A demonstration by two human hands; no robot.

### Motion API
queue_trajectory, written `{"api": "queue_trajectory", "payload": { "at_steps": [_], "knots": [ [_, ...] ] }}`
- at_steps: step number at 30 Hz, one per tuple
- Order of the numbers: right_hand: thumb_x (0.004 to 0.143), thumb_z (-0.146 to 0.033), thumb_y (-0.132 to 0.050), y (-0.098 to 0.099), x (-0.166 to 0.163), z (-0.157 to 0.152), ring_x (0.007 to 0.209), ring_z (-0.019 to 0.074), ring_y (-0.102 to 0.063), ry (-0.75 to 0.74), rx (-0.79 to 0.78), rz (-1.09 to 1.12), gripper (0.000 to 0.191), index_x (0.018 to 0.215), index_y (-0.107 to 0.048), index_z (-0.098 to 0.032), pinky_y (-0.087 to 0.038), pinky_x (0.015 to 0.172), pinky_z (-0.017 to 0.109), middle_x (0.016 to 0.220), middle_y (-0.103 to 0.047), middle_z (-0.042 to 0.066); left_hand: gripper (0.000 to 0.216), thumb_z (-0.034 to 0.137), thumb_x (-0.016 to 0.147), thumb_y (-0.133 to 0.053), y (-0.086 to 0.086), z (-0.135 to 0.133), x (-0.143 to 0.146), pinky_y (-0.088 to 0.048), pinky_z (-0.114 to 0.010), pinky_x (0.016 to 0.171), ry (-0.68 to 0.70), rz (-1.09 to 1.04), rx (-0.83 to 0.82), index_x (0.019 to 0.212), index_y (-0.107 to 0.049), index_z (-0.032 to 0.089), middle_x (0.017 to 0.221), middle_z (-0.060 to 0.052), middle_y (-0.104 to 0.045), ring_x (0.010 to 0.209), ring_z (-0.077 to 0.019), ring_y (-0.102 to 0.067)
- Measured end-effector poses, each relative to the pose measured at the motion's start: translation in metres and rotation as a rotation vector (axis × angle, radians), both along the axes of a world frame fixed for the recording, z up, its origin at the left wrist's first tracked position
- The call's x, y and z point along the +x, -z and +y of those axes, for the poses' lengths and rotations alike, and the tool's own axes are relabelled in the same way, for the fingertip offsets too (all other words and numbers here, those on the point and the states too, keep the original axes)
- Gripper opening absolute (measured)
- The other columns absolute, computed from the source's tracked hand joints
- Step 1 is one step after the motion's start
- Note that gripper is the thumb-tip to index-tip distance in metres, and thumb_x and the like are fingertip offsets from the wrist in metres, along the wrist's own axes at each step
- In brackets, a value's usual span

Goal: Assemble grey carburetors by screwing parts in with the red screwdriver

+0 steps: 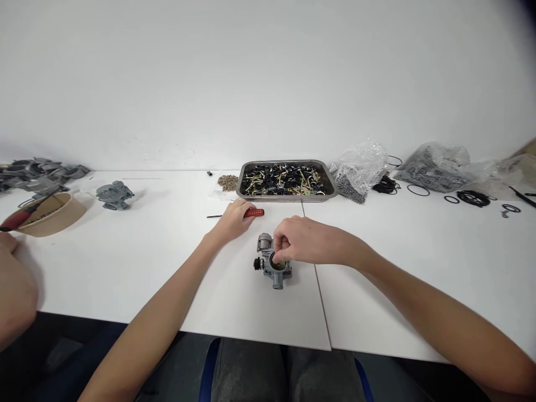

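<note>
My left hand is closed around a screwdriver with a red handle, which lies on the table with its dark shaft pointing left. In front of me a grey metal throttle body or carburetor stands on the table, its round bore facing up. My right hand reaches over it from the right, thumb and fingers pinched together at the bore. A brass-coloured plate shows inside the bore, just below the fingertips. Whatever the pinch holds is hidden by the fingers.
Behind stands a metal tray of small black and brass parts, beside a pile of brass screws. Plastic bags and black rings lie right. Another grey casting, a cardboard tub and another person's hand are left.
</note>
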State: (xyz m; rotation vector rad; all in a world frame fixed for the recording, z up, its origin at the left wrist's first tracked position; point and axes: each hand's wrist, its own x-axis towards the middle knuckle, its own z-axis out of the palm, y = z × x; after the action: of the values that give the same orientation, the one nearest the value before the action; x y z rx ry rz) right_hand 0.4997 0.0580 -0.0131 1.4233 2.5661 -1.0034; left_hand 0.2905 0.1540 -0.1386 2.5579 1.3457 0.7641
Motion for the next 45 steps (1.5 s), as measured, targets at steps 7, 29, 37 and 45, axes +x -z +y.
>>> {"api": "queue_trajectory", "payload": {
  "at_steps": [7, 29, 37, 45],
  "knots": [
    [0.071, -0.029, -0.068, 0.0, 0.0, 0.002, 0.062, 0.013, -0.055, 0.008, -0.008, 0.017, 0.013, 0.065, -0.065, -0.017, -0.036, 0.054, 0.025, 0.067, -0.064, 0.0, 0.02, 0.019, 0.083, -0.048, -0.002, -0.002, 0.001, -0.043, -0.04, 0.083, -0.005, 0.007, -0.005, 0.098, -0.062, 0.019, 0.093, -0.007, -0.06, 0.092, -0.0229, -0.053],
    [0.071, -0.032, -0.069, 0.006, 0.001, 0.005, 0.066, 0.0138, -0.055, 0.013, -0.017, 0.026, 0.017, 0.069, -0.06, -0.018, -0.035, 0.051, 0.024, 0.073, -0.064, 0.001, 0.021, 0.019, 0.083, -0.048, -0.002, -0.001, 0.001, -0.043, -0.04, 0.083, -0.009, 0.016, -0.003, 0.098, -0.062, 0.018, 0.092, -0.008, -0.06, 0.092, -0.0233, -0.053],
    [0.067, -0.04, -0.073, 0.02, 0.006, 0.025, 0.061, 0.0114, -0.054, -0.006, -0.218, 0.076, 0.038, 0.094, -0.055, -0.02, -0.038, 0.054, 0.024, 0.088, -0.06, -0.001, 0.021, 0.02, 0.084, -0.048, -0.005, -0.003, 0.002, -0.043, -0.04, 0.083, -0.017, 0.015, -0.018, 0.099, -0.063, 0.018, 0.094, -0.009, -0.061, 0.093, -0.0235, -0.053],
    [0.071, -0.053, -0.074, 0.007, 0.024, 0.035, 0.113, 0.0257, -0.048, -0.302, -0.068, 0.18, 0.06, 0.124, -0.056, -0.031, -0.042, 0.088, 0.033, 0.124, -0.048, 0.006, 0.025, 0.025, 0.086, -0.051, -0.003, -0.001, 0.001, -0.043, -0.041, 0.086, -0.013, 0.011, -0.043, 0.105, -0.065, 0.017, 0.096, -0.009, -0.061, 0.095, -0.0241, -0.053]
  ]
}}
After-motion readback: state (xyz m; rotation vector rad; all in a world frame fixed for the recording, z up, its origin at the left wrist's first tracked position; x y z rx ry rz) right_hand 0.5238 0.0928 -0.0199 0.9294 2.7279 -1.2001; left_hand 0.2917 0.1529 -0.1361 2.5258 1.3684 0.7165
